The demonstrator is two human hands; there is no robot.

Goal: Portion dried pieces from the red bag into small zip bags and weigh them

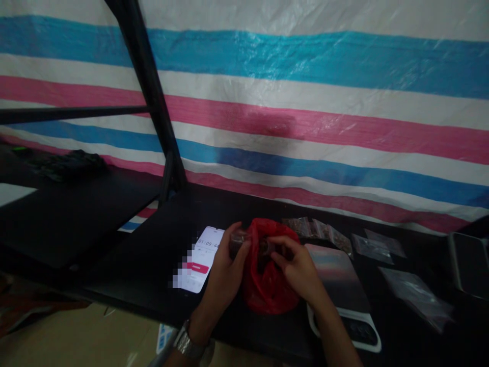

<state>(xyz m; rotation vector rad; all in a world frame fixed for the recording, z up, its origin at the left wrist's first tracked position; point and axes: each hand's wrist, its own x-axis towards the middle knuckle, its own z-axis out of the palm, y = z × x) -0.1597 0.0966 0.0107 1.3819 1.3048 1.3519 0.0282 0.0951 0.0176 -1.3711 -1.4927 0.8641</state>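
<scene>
A red plastic bag (273, 293) stands with its mouth gaping between my two hands on the black table. My left hand (225, 265), with a metal watch on its wrist, is closed at the bag's left rim around a small clear plastic bag (239, 243), whose contents I cannot make out. From the right, my right hand (296, 262) reaches over the rim, its thumb and fingers closed together inside the mouth. What they pinch is dark and too blurred to name. A kitchen scale (340, 280) lies under and beside my right forearm.
Small filled zip bags (323, 230) lie in a row behind the scale. Flat clear bags (414, 293) are to the right, near a dark device (469, 265). A phone (200, 262) showing a timer lies left. A black frame post (148, 86) rises before the striped sheet (305, 117).
</scene>
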